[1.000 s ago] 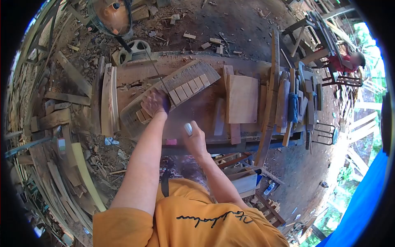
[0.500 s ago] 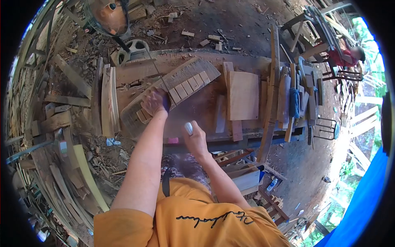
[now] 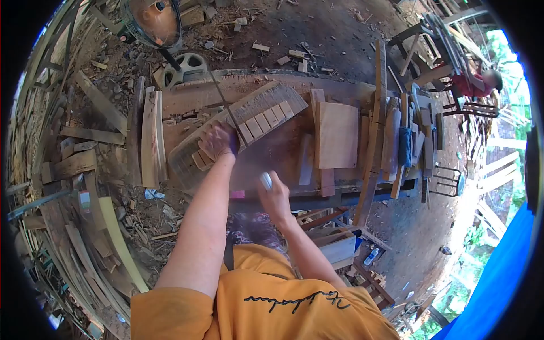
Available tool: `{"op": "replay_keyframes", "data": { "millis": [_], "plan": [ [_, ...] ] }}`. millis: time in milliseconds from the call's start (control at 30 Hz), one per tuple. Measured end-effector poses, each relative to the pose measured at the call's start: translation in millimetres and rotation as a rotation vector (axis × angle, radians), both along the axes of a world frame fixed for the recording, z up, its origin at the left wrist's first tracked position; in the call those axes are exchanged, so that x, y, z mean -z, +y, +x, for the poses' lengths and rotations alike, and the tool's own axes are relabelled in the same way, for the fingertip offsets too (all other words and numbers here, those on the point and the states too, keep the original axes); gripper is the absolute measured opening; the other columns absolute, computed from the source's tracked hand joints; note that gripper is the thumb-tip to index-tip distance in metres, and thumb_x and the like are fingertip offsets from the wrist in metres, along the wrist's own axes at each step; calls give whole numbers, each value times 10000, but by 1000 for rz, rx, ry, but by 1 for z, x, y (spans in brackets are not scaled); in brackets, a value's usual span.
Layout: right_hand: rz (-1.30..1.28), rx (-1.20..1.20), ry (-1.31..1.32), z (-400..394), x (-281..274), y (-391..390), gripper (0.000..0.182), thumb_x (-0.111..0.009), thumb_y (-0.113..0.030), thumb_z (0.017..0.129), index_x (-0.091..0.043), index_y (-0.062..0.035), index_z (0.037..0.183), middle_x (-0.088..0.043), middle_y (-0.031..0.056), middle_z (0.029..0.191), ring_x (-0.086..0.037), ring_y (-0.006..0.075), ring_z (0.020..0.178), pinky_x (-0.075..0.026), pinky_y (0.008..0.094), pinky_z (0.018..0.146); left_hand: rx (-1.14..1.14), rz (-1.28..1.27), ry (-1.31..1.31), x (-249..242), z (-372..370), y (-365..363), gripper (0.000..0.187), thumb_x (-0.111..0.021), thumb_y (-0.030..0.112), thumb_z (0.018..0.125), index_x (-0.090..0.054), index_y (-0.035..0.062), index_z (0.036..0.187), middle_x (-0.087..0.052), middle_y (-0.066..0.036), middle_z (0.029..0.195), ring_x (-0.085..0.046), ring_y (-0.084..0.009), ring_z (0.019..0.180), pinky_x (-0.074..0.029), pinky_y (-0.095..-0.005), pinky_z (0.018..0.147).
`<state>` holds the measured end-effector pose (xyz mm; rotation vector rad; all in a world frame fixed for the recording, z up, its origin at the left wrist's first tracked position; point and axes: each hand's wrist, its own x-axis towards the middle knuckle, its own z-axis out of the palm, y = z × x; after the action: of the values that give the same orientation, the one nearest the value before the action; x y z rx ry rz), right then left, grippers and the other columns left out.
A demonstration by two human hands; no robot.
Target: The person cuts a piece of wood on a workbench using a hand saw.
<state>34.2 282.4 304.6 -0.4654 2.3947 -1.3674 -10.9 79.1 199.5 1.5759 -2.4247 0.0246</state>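
My left hand (image 3: 219, 141) presses down with bent fingers over a slotted pale wood strip (image 3: 264, 120), whose narrow dark gaps run crosswise. The strip lies on a thick, weathered board (image 3: 266, 96) set slantwise on the workbench. A long, thin dark blade (image 3: 226, 107) crosses the board right beside my left fingers, in line with my right fist. My right hand (image 3: 275, 198) is closed on a pale-ended handle (image 3: 266, 181), low over the near side of the bench. Dusty haze blurs the space between fist and blade.
Several planks (image 3: 150, 139) stand left of the board. A flat wood panel (image 3: 338, 136) and stacked long boards (image 3: 374, 130) lie to the right. A fan (image 3: 152, 22) stands at the upper left. Wood scraps litter the ground, and a person (image 3: 481, 85) sits far right.
The blade has slid toward my body and slightly right. My right fist has shifted slightly right and nearer to me. My left hand stays pressed on the wood strip.
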Motion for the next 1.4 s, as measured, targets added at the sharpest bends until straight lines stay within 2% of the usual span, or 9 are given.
{"op": "replay_keyframes", "data": {
  "millis": [200,433,600,733,900,967,1067,1267,1400],
  "plan": [
    [83,22,-132,64,-18,94,186,-685,-134,908,-587,-17,1015,-653,224,885,-645,436,819,-517,437,690,-21,207,-76,-32,1,3,286,-500,325,910,-717,138,918,-702,-96,984,-634,-303,981,-467,-460,854],
    [58,-90,97,-20,8,-16,196,-656,-129,899,-503,-8,916,-587,254,816,-574,486,778,-459,503,648,-17,99,-61,-40,-9,-1,284,-492,335,915,-696,140,945,-692,-67,984,-625,-299,992,-478,-470,814],
    [75,-2,-60,56,-3,87,215,-680,-113,907,-492,-14,877,-571,225,770,-591,443,742,-456,479,627,-63,319,-129,-35,-6,-3,294,-468,353,921,-682,152,941,-681,-55,1025,-620,-293,990,-474,-461,808],
    [-9,-20,-27,20,-14,53,206,-673,-117,906,-497,-13,879,-582,220,785,-596,447,754,-469,477,639,-10,48,-54,7,2,-2,261,-483,356,909,-669,174,913,-675,-39,976,-619,-271,950,-476,-441,766],
    [3,-79,44,-21,9,-11,205,-655,-157,911,-509,-13,904,-598,249,829,-585,472,792,-467,489,659,27,-100,-45,-13,-2,-2,247,-499,359,897,-673,185,916,-680,-34,943,-629,-250,931,-489,-423,745],
    [-2,-49,47,1,5,25,191,-673,-122,900,-518,-10,899,-587,226,797,-582,456,755,-463,484,650,-47,153,-94,1,-2,-7,250,-510,346,894,-684,171,938,-690,-43,923,-640,-258,925,-497,-426,735],
    [60,-32,-1,50,15,100,180,-691,-96,889,-534,-8,882,-585,209,784,-583,442,737,-465,478,643,-50,-25,-48,3,-1,-3,249,-520,333,892,-692,156,924,-689,-43,885,-644,-264,895,-500,-423,718],
    [-24,-63,41,-15,21,4,188,-673,-112,884,-517,-12,915,-590,240,821,-577,473,787,-459,501,664,5,137,-54,-44,-7,2,260,-518,331,898,-710,158,924,-698,-69,943,-631,-275,976,-486,-434,805],
    [-24,-42,17,0,8,15,184,-667,-117,889,-517,-15,921,-585,238,818,-579,467,791,-461,498,664,-61,285,-113,-52,-12,2,255,-510,327,901,-695,155,934,-689,-80,989,-614,-275,1015,-466,-429,840]
  ]
}}
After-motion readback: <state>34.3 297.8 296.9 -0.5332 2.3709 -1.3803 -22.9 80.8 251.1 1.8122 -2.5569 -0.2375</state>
